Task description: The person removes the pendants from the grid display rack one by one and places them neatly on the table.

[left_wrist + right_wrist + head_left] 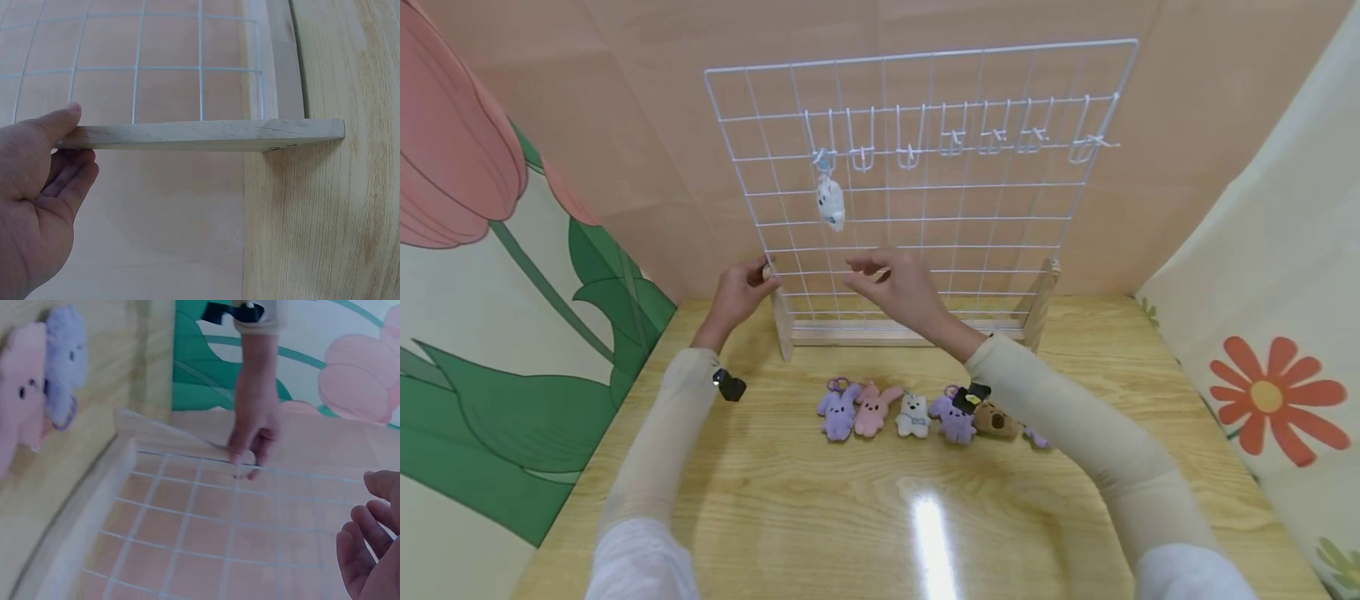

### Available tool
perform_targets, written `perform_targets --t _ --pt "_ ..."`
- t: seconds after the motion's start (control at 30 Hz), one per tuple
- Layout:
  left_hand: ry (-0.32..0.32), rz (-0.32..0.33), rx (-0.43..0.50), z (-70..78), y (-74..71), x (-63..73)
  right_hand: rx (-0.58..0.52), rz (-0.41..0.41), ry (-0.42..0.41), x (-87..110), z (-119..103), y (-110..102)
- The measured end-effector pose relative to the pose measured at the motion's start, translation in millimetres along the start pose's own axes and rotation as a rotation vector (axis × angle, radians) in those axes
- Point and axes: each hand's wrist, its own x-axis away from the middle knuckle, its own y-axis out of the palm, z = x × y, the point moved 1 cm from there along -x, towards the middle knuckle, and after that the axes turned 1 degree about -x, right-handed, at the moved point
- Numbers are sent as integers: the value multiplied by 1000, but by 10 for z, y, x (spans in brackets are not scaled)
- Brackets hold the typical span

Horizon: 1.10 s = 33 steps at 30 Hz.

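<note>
My left hand (737,296) pinches the top of the wooden side support (206,132) of a white wire grid rack (917,217), thumb on one face and fingers on the other. In front of the grid's lower middle hovers my right hand (898,287), fingers loosely bent with nothing between them. A white plush keychain (831,202) hangs from the leftmost hook, above the right hand. On the table below lie a purple plush (838,412), a pink bunny plush (872,410), a white bear plush (913,417) and another purple plush (955,421).
A brown plush (996,421) and a further purple one lie partly behind the right forearm. Several white hooks (952,142) line the grid's upper part. The rack stands on a wooden base (902,336) at the back of the wooden table (820,517), close to the backdrop.
</note>
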Motion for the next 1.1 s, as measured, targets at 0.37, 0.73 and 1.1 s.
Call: perform_targets --t 0.37,0.73,1.1 --pt "-7 0 -7 -8 6 2 15 130 -30 -398 -241 -204" --pt "9 8 -15 -8 8 1 15 160 100 -686 -252 -195" --pt "-14 -2 -8 -25 -6 2 1 185 134 -858 -165 -70"
